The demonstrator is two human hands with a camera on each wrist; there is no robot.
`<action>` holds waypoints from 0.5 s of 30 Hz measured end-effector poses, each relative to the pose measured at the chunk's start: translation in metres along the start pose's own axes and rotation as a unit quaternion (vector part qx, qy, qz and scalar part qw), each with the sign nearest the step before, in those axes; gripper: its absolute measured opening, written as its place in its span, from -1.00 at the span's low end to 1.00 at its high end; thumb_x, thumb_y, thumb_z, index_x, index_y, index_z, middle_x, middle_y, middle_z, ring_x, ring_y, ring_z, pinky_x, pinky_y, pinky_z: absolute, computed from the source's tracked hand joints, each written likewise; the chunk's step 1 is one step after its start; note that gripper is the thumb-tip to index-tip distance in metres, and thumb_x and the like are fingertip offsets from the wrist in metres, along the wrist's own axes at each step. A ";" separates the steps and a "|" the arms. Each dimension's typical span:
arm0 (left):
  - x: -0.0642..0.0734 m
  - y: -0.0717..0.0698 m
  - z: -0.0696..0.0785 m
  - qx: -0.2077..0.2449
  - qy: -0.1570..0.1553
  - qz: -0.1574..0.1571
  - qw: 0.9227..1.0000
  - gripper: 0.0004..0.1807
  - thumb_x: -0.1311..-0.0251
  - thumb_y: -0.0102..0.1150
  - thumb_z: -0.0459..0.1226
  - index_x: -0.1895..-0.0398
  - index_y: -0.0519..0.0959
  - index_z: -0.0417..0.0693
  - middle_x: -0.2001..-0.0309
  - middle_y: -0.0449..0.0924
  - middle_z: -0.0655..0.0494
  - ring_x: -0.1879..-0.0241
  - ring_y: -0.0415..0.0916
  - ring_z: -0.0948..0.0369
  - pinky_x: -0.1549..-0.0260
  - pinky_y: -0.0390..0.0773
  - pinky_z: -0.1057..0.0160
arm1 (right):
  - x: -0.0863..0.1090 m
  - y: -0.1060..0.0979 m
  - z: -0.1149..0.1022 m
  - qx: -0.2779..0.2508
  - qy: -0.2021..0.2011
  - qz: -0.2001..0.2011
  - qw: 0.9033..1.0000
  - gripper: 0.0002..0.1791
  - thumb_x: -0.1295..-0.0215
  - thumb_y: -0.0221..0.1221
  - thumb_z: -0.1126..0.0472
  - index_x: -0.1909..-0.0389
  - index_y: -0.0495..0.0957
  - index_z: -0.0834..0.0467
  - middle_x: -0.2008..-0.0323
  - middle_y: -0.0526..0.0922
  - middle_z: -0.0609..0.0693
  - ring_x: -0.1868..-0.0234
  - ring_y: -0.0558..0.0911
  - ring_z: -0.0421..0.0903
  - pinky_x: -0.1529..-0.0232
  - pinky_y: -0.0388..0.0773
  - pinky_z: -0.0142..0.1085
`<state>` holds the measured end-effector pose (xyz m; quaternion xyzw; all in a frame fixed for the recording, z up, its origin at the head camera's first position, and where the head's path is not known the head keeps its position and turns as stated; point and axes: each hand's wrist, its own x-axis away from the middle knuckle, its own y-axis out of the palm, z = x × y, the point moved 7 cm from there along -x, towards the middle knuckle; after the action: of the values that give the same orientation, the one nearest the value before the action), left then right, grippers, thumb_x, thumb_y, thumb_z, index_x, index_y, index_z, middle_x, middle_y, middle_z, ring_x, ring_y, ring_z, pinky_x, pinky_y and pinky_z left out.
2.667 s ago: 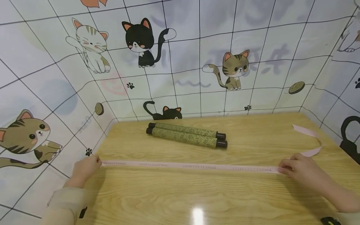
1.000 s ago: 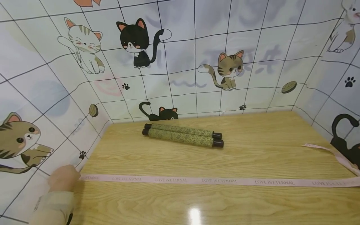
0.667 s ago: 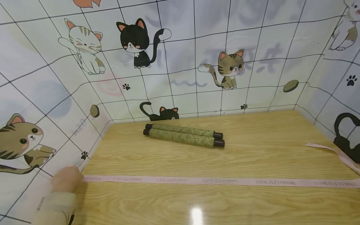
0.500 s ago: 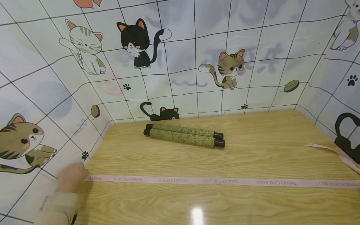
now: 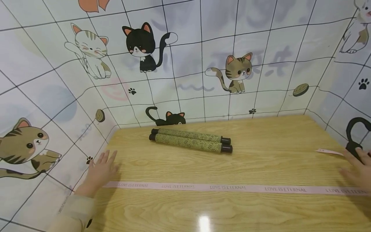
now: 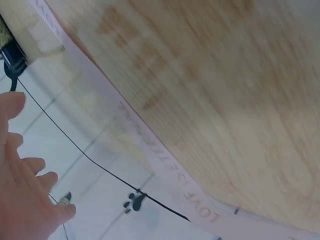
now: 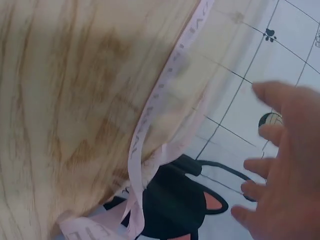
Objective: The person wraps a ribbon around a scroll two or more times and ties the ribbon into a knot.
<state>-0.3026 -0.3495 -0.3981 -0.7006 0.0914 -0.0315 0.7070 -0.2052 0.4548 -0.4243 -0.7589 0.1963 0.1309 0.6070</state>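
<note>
Straightening ribbon [image 5: 197, 187]: seemingly done, lower frame; next move probably needs a pinch.
Left hand [image 5: 100, 172], right hand [image 5: 363, 175]: grips spread, empty.

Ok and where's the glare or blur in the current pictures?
Head view: a bright glare patch low on the table, the right hand looking smeared at the frame's edge; left wrist view: lettering on the pink ribbon soft; right wrist view: hand edges blurred too.

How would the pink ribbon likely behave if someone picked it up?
The pink ribbon is probably floppy, since it bends and folds in the right wrist view. It looks thin, so likely light, and might slide easily on the shiny table.
</note>
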 end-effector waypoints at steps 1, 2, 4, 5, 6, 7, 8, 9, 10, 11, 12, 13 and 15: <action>-0.001 0.001 0.006 -0.002 0.013 0.005 1.000 -0.27 -0.37 -0.13 -0.02 -0.46 -0.10 -0.11 -0.39 -0.13 -0.37 -0.35 -0.15 -0.28 -0.13 -0.22 -0.43 | 0.000 -0.002 -0.008 -0.002 -0.027 -0.002 1.000 -0.08 -0.24 -0.44 -0.48 -0.46 -0.29 0.01 -0.31 -0.13 0.53 -0.34 -0.29 0.46 -0.26 -0.36 0.27; -0.002 0.002 0.011 0.002 0.023 0.011 1.000 -0.26 -0.37 -0.13 -0.01 -0.47 -0.11 -0.09 -0.40 -0.13 -0.35 -0.35 -0.15 -0.27 -0.14 -0.22 -0.43 | 0.000 -0.002 -0.014 0.010 -0.042 -0.013 0.999 -0.08 -0.24 -0.41 -0.47 -0.46 -0.32 0.00 -0.30 -0.13 0.54 -0.34 -0.32 0.47 -0.25 -0.40 0.28; -0.004 0.002 0.021 0.005 0.036 0.018 0.999 -0.25 -0.37 -0.13 0.01 -0.48 -0.14 -0.06 -0.41 -0.14 -0.32 -0.37 -0.17 -0.25 -0.15 -0.23 -0.41 | 0.000 -0.001 -0.024 0.021 -0.056 -0.040 0.997 -0.09 -0.31 -0.26 -0.39 -0.45 -0.33 0.06 -0.29 -0.16 0.56 -0.32 -0.37 0.48 -0.22 -0.49 0.29; -0.005 0.001 0.026 0.007 0.042 0.019 0.999 -0.24 -0.37 -0.13 0.02 -0.48 -0.16 -0.04 -0.42 -0.15 -0.30 -0.37 -0.18 -0.24 -0.15 -0.24 -0.41 | -0.001 0.000 -0.028 0.030 -0.055 -0.059 0.996 -0.09 -0.33 -0.24 -0.36 -0.44 -0.37 0.07 -0.30 -0.20 0.55 -0.32 -0.40 0.47 -0.21 -0.54 0.28; -0.005 0.001 0.031 0.007 0.048 0.021 0.999 -0.23 -0.36 -0.12 0.03 -0.48 -0.16 -0.04 -0.42 -0.15 -0.30 -0.37 -0.17 -0.23 -0.16 -0.23 -0.40 | -0.001 0.000 -0.033 0.041 -0.054 -0.076 0.995 -0.08 -0.33 -0.22 -0.35 -0.44 -0.38 0.10 -0.31 -0.24 0.53 -0.32 -0.43 0.45 -0.21 -0.56 0.27; -0.006 0.000 0.036 0.006 0.052 0.021 0.998 -0.22 -0.35 -0.11 0.04 -0.48 -0.16 -0.04 -0.42 -0.15 -0.29 -0.38 -0.18 -0.22 -0.16 -0.23 -0.40 | -0.002 0.001 -0.037 0.050 -0.051 -0.096 0.993 -0.07 -0.34 -0.20 -0.33 -0.43 -0.41 0.11 -0.33 -0.32 0.50 -0.32 -0.48 0.41 -0.19 -0.60 0.27; -0.007 0.000 0.040 0.007 0.056 0.021 0.998 -0.21 -0.35 -0.10 0.05 -0.48 -0.14 -0.05 -0.42 -0.15 -0.29 -0.38 -0.17 -0.22 -0.16 -0.22 -0.40 | -0.002 0.002 -0.041 0.060 -0.049 -0.107 0.991 -0.07 -0.34 -0.19 -0.32 -0.42 -0.43 0.11 -0.34 -0.35 0.48 -0.32 -0.50 0.39 -0.19 -0.61 0.26; -0.008 0.000 0.044 0.003 0.059 0.018 0.998 -0.21 -0.34 -0.10 0.06 -0.48 -0.14 -0.05 -0.42 -0.15 -0.28 -0.38 -0.18 -0.21 -0.17 -0.22 -0.39 | -0.003 0.002 -0.046 0.063 -0.050 -0.115 0.990 -0.07 -0.34 -0.16 -0.30 -0.43 -0.42 0.11 -0.34 -0.35 0.47 -0.33 -0.51 0.38 -0.19 -0.62 0.26; -0.009 0.001 0.048 0.003 0.062 0.016 0.998 -0.20 -0.33 -0.10 0.07 -0.48 -0.14 -0.05 -0.43 -0.16 -0.27 -0.39 -0.18 -0.20 -0.17 -0.22 -0.39 | -0.004 0.003 -0.051 0.065 -0.055 -0.124 0.989 -0.07 -0.35 -0.13 -0.27 -0.43 -0.41 0.11 -0.35 -0.36 0.46 -0.32 -0.51 0.37 -0.19 -0.63 0.25; -0.011 0.002 0.052 0.004 0.063 0.013 0.998 -0.19 -0.33 -0.09 0.07 -0.48 -0.13 -0.06 -0.43 -0.16 -0.26 -0.39 -0.19 -0.19 -0.18 -0.23 -0.38 | -0.005 0.003 -0.056 0.066 -0.059 -0.131 0.987 -0.07 -0.35 -0.11 -0.26 -0.43 -0.41 0.12 -0.35 -0.36 0.46 -0.32 -0.51 0.38 -0.18 -0.64 0.24; -0.012 0.003 0.055 0.006 0.064 0.009 0.998 -0.19 -0.33 -0.09 0.08 -0.48 -0.13 -0.06 -0.43 -0.17 -0.25 -0.39 -0.20 -0.18 -0.19 -0.25 -0.37 | -0.006 0.004 -0.060 0.068 -0.063 -0.137 0.986 -0.06 -0.34 -0.09 -0.25 -0.44 -0.40 0.12 -0.34 -0.35 0.47 -0.32 -0.51 0.38 -0.18 -0.65 0.24; -0.014 0.004 0.059 0.006 0.066 0.008 0.998 -0.19 -0.32 -0.08 0.08 -0.48 -0.13 -0.05 -0.44 -0.18 -0.24 -0.40 -0.21 -0.17 -0.20 -0.26 -0.36 | -0.007 0.005 -0.065 0.073 -0.070 -0.143 0.985 -0.05 -0.34 -0.08 -0.25 -0.44 -0.40 0.13 -0.34 -0.33 0.49 -0.32 -0.49 0.40 -0.18 -0.64 0.24; -0.018 0.005 0.067 0.010 0.071 0.007 0.997 -0.19 -0.32 -0.08 0.08 -0.48 -0.13 -0.05 -0.45 -0.19 -0.21 -0.41 -0.22 -0.14 -0.21 -0.28 -0.33 | -0.010 0.008 -0.075 0.074 -0.090 -0.144 0.983 -0.05 -0.34 -0.05 -0.22 -0.45 -0.36 0.14 -0.33 -0.24 0.51 -0.31 -0.41 0.45 -0.18 -0.60 0.26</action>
<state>-0.3093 -0.2799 -0.4016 -0.6890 0.1455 -0.0771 0.7058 -0.2213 0.3818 -0.4099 -0.7173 0.0391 0.0949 0.6891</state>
